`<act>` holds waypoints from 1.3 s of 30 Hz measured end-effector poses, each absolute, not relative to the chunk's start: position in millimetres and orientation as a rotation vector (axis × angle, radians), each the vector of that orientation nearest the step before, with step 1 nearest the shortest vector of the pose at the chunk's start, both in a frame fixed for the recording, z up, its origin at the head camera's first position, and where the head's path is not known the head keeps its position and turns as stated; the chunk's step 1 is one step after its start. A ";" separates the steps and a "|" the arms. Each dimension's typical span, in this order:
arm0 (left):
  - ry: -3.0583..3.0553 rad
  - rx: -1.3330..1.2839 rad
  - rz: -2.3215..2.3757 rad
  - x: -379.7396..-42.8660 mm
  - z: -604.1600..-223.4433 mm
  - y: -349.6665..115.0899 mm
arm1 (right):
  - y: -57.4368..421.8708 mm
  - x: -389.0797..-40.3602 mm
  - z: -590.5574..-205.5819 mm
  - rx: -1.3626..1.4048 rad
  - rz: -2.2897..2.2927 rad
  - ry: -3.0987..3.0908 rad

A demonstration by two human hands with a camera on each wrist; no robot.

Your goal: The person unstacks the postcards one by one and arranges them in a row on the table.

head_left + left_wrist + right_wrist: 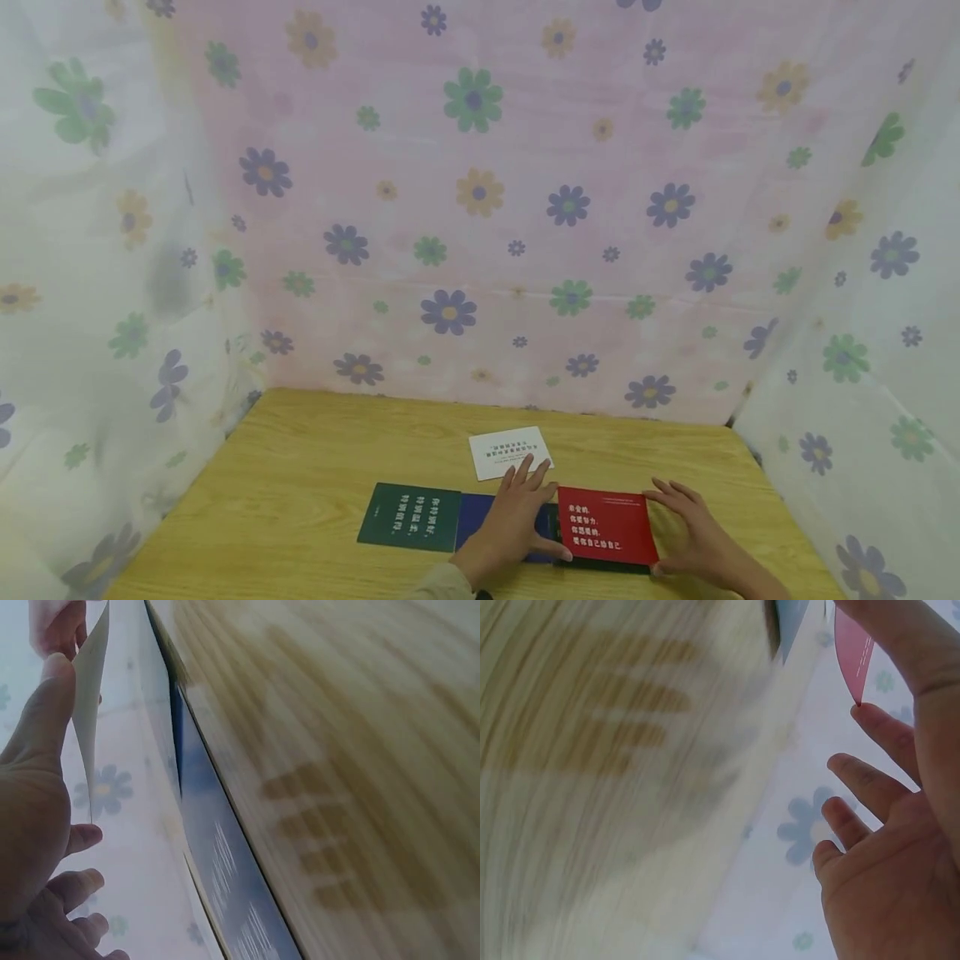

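Note:
A red card point(607, 521) with white printed characters is held up between both hands, above the table. My left hand point(513, 521) holds its left edge, thumb at the near corner and index finger at the far one. My right hand point(697, 537) grips the right edge between thumb and index finger, the other fingers spread. In the left wrist view the pale back of the red card point(91, 697) shows bowed between the fingers. A dark green card point(615, 567) lies under it, mostly hidden. Beneath my left hand is a blue card point(471, 510), partly covered.
A green card point(408, 517) with white characters lies left of the blue one. Farther back sits a white card point(506, 450) with small print. The wooden table point(300, 467) is enclosed by flower-patterned cloth point(480, 250) at the back and both sides.

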State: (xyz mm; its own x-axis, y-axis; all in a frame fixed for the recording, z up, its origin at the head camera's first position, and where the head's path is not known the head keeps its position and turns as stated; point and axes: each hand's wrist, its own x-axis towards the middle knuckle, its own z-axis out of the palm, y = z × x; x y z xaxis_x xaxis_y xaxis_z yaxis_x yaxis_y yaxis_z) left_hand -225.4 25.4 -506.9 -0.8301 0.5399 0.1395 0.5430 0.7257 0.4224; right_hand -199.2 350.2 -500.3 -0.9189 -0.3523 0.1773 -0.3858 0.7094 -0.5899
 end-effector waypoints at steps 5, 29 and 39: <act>-2.919 -0.907 -0.636 -223.8 -507.9 45.7 | 368.7 -196.5 -496.2 0.598 0.984 -2.889; -2.987 -0.798 -0.439 -221.5 -513.3 123.0 | 436.5 -201.6 -500.6 0.644 0.907 -2.912; -3.026 -0.808 -0.348 -216.0 -514.2 142.4 | 451.3 -197.3 -505.5 0.610 0.896 -3.012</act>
